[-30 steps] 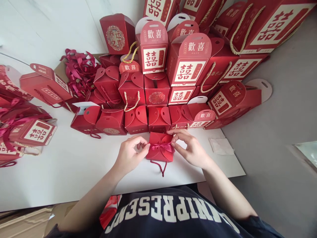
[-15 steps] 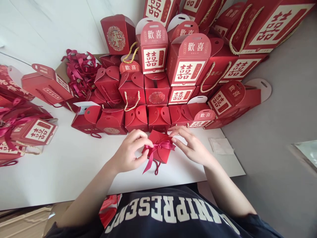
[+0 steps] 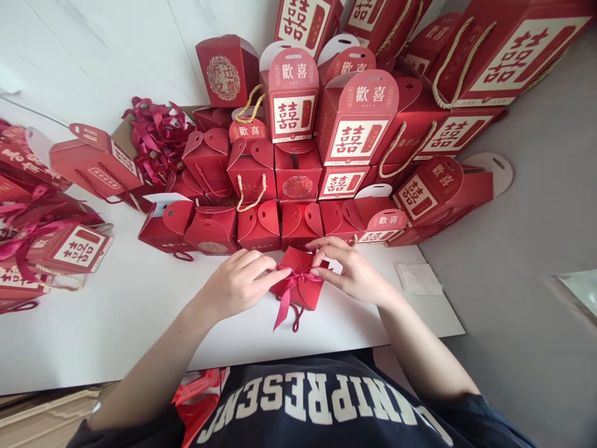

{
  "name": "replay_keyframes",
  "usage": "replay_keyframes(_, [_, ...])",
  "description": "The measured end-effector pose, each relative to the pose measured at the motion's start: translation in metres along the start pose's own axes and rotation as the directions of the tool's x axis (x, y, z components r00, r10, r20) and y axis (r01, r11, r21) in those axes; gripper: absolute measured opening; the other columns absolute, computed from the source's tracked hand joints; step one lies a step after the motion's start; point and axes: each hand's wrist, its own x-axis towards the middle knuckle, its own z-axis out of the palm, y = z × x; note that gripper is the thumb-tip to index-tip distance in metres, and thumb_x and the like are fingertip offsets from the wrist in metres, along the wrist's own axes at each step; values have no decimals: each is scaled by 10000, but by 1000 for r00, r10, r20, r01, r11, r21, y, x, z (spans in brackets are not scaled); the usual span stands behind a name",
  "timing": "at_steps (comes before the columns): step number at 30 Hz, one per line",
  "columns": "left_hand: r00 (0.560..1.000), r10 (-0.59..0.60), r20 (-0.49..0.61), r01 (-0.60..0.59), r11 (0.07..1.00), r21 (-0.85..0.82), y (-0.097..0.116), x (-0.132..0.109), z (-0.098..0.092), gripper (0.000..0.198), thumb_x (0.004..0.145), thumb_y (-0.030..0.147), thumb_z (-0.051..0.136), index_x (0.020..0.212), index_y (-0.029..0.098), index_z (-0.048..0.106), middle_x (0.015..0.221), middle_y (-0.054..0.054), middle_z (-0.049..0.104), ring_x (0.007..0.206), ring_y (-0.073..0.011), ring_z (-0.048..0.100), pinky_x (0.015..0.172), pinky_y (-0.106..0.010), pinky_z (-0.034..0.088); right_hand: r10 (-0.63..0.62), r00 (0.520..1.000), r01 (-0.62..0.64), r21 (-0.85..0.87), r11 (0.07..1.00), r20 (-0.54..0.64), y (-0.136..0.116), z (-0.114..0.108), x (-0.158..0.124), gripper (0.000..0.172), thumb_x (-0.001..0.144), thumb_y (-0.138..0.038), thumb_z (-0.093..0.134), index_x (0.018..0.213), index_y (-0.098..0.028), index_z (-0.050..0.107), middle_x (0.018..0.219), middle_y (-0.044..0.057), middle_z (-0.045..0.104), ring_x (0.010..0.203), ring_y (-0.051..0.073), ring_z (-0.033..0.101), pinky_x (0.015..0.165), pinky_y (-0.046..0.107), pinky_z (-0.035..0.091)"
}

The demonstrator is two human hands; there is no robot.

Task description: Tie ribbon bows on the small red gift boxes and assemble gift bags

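Directly before me on the white table stands a small red gift box, with a dark red cord handle hanging at its near side. A magenta ribbon is tied in a bow on top, one tail trailing toward me. My left hand pinches the bow's left loop between thumb and forefinger. From the other side, my right hand pinches the right loop, its fingers curled over the box's right edge.
Behind the box, several red gift boxes are stacked in rows. A heap of magenta ribbons lies at the back left. More beribboned boxes stand left. White paper napkins lie right, beside a grey wall.
Both hands have closed in on the bow; the right thumb and fingers moved left onto its right loop. The left fingers straightened toward the left loop. The view shifted slightly.
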Motion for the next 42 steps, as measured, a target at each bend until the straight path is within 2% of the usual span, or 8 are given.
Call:
replay_keyframes(4, [999,20,26,-22,996,81,-1,2,-2,223,888,100,573,987,253,703,850,-22,649,765,-172,496,693,-314,386,-12,1000,11,33,999,16,-2,-3,2,61,919,-276,629,873,-239,646,1295,56,592,1206,225,568,1038,419,432])
replay_keyframes(8, [991,-90,102,106,981,-162,-1,11,-5,153,925,186,539,900,226,685,802,-34,625,744,-172,486,707,-315,385,-32,998,28,76,997,53,0,-5,5,136,916,-332,634,830,-227,636,1297,67,602,1217,232,567,1044,416,433])
replay_keyframes(14, [896,-234,378,433,649,-625,-11,30,5,269,944,234,456,706,181,572,669,-7,517,690,-151,458,661,-281,372,-66,983,52,85,995,170,11,-9,12,262,987,-351,501,830,-226,670,1367,64,576,1243,233,553,1061,431,423])
replay_keyframes(21, [879,-314,359,468,426,-774,-6,21,30,219,804,306,656,661,173,557,755,-6,498,743,-154,473,702,-289,391,-63,993,36,263,964,95,24,8,15,388,971,-415,523,656,-192,566,1338,80,588,1143,234,605,1020,431,446])
replay_keyframes(29, [858,-339,385,474,236,-849,5,13,34,308,871,373,592,652,166,656,717,-19,473,676,-140,462,651,-292,385,13,995,-46,350,936,97,35,17,6,436,955,-429,547,592,-186,548,1396,86,565,1229,278,570,1037,453,424])
replay_keyframes(34, [809,-470,352,512,271,-815,8,13,42,398,650,418,829,618,161,527,669,30,421,619,-106,354,571,-251,302,-13,999,-6,392,920,45,39,21,6,358,940,-418,582,665,-190,559,1377,90,555,1183,253,580,1028,432,427])
replay_keyframes(37, [801,-497,334,515,288,-807,8,11,47,435,628,409,851,626,161,493,673,39,417,626,-102,340,581,-244,291,-6,1000,8,388,921,-7,41,26,7,345,947,-424,566,690,-194,563,1310,93,567,1118,241,588,992,419,443])
replay_keyframes(42, [757,-542,365,518,158,-840,8,8,52,474,629,401,855,630,160,446,687,41,408,615,-90,358,579,-231,299,15,995,29,426,904,-100,47,34,7,341,949,-419,562,688,-200,541,1220,80,571,1078,226,566,985,402,428])
